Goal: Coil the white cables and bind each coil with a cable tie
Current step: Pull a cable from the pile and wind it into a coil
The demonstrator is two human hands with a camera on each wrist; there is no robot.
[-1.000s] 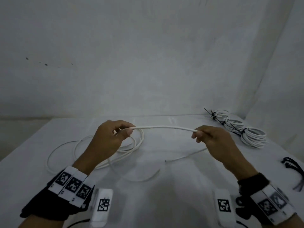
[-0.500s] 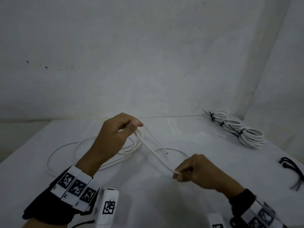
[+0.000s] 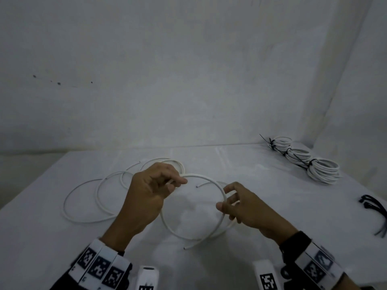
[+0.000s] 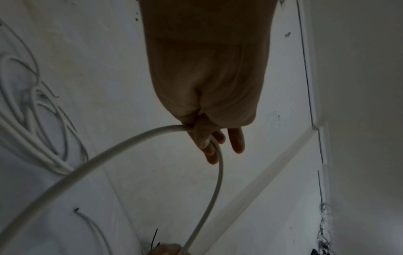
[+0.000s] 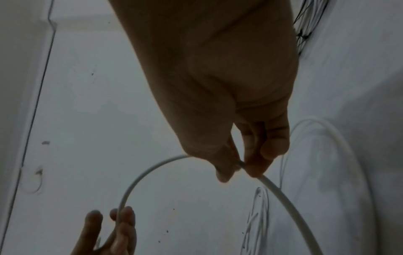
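A white cable [image 3: 201,176] curves in one round loop above the table between my two hands. My left hand [image 3: 178,182] pinches the loop's top left between thumb and fingers; the left wrist view shows that grip [image 4: 196,132] with the cable [image 4: 109,151] arcing away. My right hand [image 3: 225,199] pinches the loop's right side, and its thumb and fingers hold the cable [image 5: 290,203] in the right wrist view. One free end [image 3: 185,247] points towards me, below the loop.
More loose white cable [image 3: 83,206] sprawls on the white table [image 3: 272,206] behind and left of my left hand. Three bound coils [image 3: 322,170] lie in a row at the back right. Black cable ties [image 3: 374,210] lie at the right edge.
The cable was stretched straight between my hands. My right hand dropped towards me, then swung back up and bent the cable into a round loop. The left hand kept its pinch.
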